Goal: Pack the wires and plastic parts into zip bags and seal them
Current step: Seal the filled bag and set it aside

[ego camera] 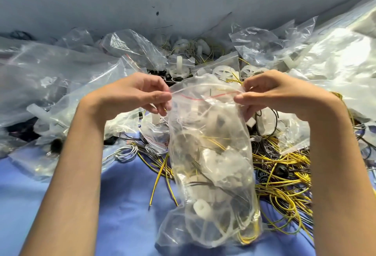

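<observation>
Head view: a clear plastic zip bag (211, 164) with a red seal line (203, 97) is held upright between the two hands, and its bottom rests on the blue cloth-covered counter (112, 205). One top corner of the bag is pinched between the thumb and fingers of the left hand (142, 93), and the other top corner is pinched the same way by the right hand (270, 95). White plastic parts and thin yellow wires are seen packed inside the bag. Whether the seal is pressed closed cannot be told. Beneath and outward of the right hand, a tangled heap of yellow wires (284, 174) is spread on the counter. Beyond the fingertips of both hands, white spoked plastic wheels (221, 70) are seen. Outward of the left hand, crumpled clear bags (61, 68) are piled.
</observation>
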The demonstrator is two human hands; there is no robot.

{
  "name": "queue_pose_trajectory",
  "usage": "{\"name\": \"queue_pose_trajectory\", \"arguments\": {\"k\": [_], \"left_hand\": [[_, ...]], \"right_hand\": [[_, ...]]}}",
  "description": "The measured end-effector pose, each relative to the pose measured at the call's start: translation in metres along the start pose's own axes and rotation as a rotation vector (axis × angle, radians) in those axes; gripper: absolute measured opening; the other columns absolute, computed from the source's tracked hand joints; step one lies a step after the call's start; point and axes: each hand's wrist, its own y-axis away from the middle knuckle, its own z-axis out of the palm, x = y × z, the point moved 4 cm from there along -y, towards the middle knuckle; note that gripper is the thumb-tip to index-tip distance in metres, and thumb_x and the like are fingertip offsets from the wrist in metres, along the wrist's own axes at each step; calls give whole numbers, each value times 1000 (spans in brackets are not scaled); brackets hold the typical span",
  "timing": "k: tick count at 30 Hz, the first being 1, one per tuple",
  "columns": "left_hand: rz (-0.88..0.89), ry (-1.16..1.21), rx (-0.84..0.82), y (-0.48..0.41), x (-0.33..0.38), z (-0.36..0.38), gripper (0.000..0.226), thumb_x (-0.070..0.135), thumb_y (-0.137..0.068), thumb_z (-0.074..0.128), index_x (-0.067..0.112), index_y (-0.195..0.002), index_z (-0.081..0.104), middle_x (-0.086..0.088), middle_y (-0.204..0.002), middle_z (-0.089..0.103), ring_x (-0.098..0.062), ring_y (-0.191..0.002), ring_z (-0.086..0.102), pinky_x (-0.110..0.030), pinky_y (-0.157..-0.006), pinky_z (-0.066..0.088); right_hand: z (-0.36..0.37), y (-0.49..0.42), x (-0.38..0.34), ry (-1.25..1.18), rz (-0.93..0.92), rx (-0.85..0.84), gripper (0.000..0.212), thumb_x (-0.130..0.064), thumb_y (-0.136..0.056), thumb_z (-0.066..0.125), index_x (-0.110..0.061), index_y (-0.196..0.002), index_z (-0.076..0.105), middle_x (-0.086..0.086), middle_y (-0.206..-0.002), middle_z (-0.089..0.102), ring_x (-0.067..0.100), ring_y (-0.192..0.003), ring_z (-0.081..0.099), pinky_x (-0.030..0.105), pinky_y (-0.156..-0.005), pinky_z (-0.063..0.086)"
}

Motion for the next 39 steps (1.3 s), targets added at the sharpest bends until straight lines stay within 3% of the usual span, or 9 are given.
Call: {"name": "queue_pose_trajectory", "arguments": {"k": [6, 12, 19, 27, 30, 32, 35, 39], "left_hand": [[55, -22, 27, 5, 2, -5, 67, 67, -50, 78, 9, -78, 59, -1, -71, 71, -12, -64, 65, -16, -62, 50], [67, -46, 32, 11, 0, -14, 71, 67, -49, 79, 5, -75, 59, -3, -66, 69, -14, -59, 63, -16, -59, 48], [57, -78, 43, 10, 0, -16, 73, 69, -48, 78, 4, -76, 61, -3, -67, 69, -14, -61, 64, -16, -59, 48], [55, -98, 44, 10, 2, -14, 72, 71, -50, 76, 5, -76, 61, -1, -66, 69, -12, -61, 64, -16, -60, 48], [82, -84, 64, 11, 6, -15, 61, 62, -57, 77, 7, -75, 59, 1, -64, 68, -10, -59, 62, -15, -60, 47], [105, -69, 85, 12, 9, -15, 36, 39, -74, 71, 5, -75, 57, 2, -60, 65, -8, -57, 60, -15, -59, 46], [109, -66, 103, 13, 13, -15, 13, 14, -75, 60, 2, -74, 55, 1, -57, 63, -7, -54, 58, -13, -59, 45], [97, -62, 130, 13, 11, -15, 15, 19, -73, 66, 5, -75, 61, 0, -61, 67, -9, -59, 61, -12, -62, 47]], "right_hand": [[-10, 6, 3, -45, -41, 9, 40, -26, -75, 62, 12, -87, 60, 10, -76, 73, 24, -69, 71, 25, -71, 57], [-11, 7, 3, -47, -64, 1, 29, -23, -78, 60, 5, -85, 63, 9, -74, 72, 21, -70, 70, 23, -70, 57], [-14, 9, 10, -50, -10, 13, 39, -32, -76, 60, 6, -84, 65, 13, -79, 73, 24, -72, 72, 20, -68, 55], [-14, 7, 6, -9, -51, 50, 28, -27, -78, 61, 1, -79, 65, 7, -73, 73, 19, -68, 70, 16, -66, 52], [-14, 8, 2, -10, -102, 95, 19, -14, -85, 58, 2, -76, 62, 2, -65, 70, 12, -59, 67, 8, -56, 45], [-16, 8, 1, 18, -129, 113, 16, -4, -90, 55, 3, -77, 62, 0, -63, 69, 9, -56, 64, 9, -55, 45], [-18, 8, -2, 47, -138, 114, 15, -4, -90, 56, 2, -77, 63, 2, -65, 70, 11, -57, 64, 13, -60, 49], [-14, 8, -4, 13, -130, 88, 19, -21, -83, 62, -3, -81, 68, 4, -73, 73, 15, -66, 68, 17, -69, 53]]}}
